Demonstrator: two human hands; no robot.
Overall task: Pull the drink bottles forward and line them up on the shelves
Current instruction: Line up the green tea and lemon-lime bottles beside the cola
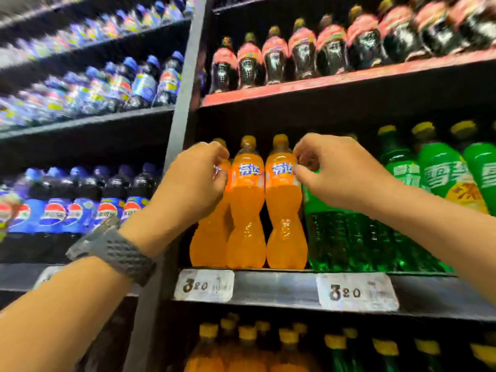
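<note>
A: How far along does the middle shelf look?

B: I'd say partly done. Three orange bottles stand at its front lip, side by side and touching, labels outward. The green bottles to their right also sit near the front, though their line looks less even from here. The cola bottles on the shelf above and the blue-labelled bottles in the left bay are too blurred to judge.

A: What is the left hand doing?

B: Its fingers are curled round the upper part of the left orange bottle, at the label, so it is gripping that one.

A: And the right hand?

B: Its fingers are bent, with the tips at the right edge of the right orange bottle, at label height. It hides the nearest green bottle behind it. Whether it pinches the orange bottle or only touches it, I cannot tell.

A: The middle orange bottle?

B: Untouched, standing upright between the two.

A: What is left?

B: Probably squaring this orange row, then evening out the green bottles and the bottles on the lower shelf.
</note>
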